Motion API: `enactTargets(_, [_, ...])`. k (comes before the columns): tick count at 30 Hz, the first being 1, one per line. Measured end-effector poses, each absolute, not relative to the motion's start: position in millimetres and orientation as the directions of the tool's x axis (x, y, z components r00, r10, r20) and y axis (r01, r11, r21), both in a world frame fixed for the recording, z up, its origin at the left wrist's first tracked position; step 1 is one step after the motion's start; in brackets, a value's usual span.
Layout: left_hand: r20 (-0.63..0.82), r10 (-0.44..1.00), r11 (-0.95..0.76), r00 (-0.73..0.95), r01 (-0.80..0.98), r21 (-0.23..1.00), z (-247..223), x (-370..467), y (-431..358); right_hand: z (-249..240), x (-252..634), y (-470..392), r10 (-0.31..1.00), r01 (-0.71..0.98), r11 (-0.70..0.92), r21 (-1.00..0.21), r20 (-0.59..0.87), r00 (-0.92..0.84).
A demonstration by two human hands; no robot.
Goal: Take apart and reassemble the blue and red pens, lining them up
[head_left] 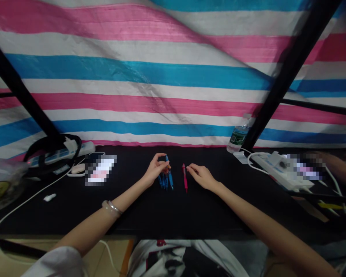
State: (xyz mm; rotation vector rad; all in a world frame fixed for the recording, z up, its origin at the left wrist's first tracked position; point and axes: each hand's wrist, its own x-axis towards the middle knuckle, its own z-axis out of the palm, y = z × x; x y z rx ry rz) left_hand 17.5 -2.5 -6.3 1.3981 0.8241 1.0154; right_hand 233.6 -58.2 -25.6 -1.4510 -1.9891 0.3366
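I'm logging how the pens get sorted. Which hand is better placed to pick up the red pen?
Right. The right hand has its fingertips beside the red pen, while the left hand already holds a blue pen.

The bunch of pens (165,178) lies in the middle of the tabletop (173,211). Just right of the bunch lies one single pen (185,177). Far left of the bunch sits a power strip (64,152). Behind the bunch and to the right stands a bottle (238,137). Far right of the bunch lies another power strip (279,169).
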Motion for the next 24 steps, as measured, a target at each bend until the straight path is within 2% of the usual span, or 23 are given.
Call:
enactTargets(13, [0.188,0.921,-0.131,0.342,-0.184,0.974,-7.6,17.1,-1.0,-28.9,234.9,-56.0,0.910,0.757,0.380,-0.532,0.362,-0.202])
enactTargets(24, [0.180,0.918,-0.125,0.353,-0.174,0.977,-8.2,17.5,-2.0,-29.6,234.2,-55.6,0.908,0.764,0.381,-0.520,0.367,-0.203])
